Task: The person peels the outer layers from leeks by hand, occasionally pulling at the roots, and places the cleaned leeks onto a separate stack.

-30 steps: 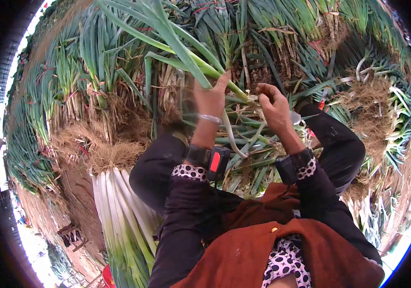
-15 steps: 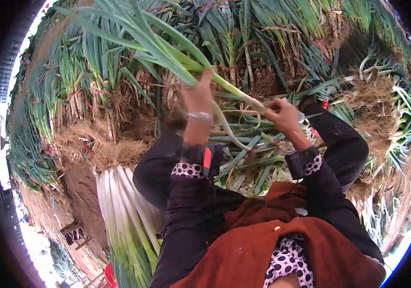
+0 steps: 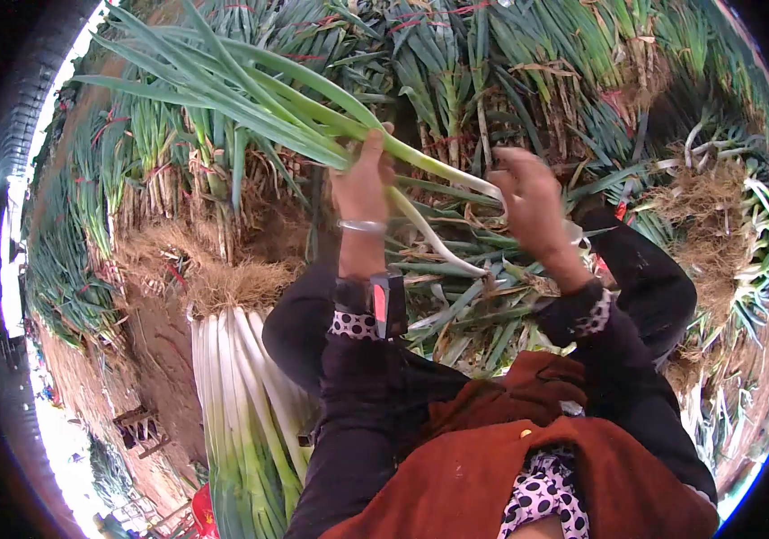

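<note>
Several green onions (image 3: 434, 169) are gripped in my left hand (image 3: 363, 184), their long green leaves fanning out to the upper left. One white stalk runs right to my right hand (image 3: 533, 202), whose curled fingers close around its lower end; the root tip is hidden behind them. Another white stalk (image 3: 434, 241) hangs down from my left hand over a heap of loose leaves and peelings (image 3: 483, 314) between my knees. Beside my left knee lies a bundle of clean white green onions (image 3: 236, 386), roots toward the top.
Rows of bundled green onions (image 3: 447, 81) with red ties stand across the back and left. On the right lies another pile with tangled roots (image 3: 703, 211). Bare soil (image 3: 155, 350) shows at the left, with a small dark frame-like object (image 3: 140, 429) on it.
My right hand has risen slightly and its fingers have lifted at the stalk's end, which looks whiter now. My left hand has stayed nearly in place, still gripping the green onions.
</note>
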`<state>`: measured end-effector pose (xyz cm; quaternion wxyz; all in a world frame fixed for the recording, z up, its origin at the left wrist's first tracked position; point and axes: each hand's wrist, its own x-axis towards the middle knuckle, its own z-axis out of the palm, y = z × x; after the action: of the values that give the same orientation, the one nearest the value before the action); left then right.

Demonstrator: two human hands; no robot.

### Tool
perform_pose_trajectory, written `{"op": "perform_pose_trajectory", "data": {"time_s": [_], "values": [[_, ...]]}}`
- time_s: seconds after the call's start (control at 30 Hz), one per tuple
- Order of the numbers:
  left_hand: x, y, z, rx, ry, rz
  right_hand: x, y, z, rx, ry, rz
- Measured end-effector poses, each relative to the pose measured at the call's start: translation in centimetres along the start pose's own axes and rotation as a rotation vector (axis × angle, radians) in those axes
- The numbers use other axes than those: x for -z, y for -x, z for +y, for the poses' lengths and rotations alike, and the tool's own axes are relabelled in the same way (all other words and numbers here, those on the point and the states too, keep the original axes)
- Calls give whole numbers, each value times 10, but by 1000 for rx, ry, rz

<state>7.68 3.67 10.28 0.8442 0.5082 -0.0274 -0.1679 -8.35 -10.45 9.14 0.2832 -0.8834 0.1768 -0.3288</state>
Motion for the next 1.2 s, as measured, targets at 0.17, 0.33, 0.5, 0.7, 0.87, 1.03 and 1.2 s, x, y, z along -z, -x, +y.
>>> {"op": "perform_pose_trajectory", "data": {"time_s": [0.17,0.33,0.5,0.7,0.87,1.03,1.2], "values": [[-7,14,-5,29,-101,-94,-27,-21,-51,-474,-424,-316],[-10,22,-8,-12,-179,-244,-24,-23,-38,-615,-535,-419],[-15,27,-5,28,-151,-335,-20,-21,-23,-718,-661,-479],[-16,31,5,127,-115,-314,-8,-10,-27,-648,-771,-318],[-19,33,-1,147,-81,-321,-2,-10,-39,-386,-362,-303],[-12,28,-5,135,-3,-296,-11,-5,-11,-393,-251,-378],[-6,21,-7,132,32,-246,-11,17,45,-635,-234,-104]]}}
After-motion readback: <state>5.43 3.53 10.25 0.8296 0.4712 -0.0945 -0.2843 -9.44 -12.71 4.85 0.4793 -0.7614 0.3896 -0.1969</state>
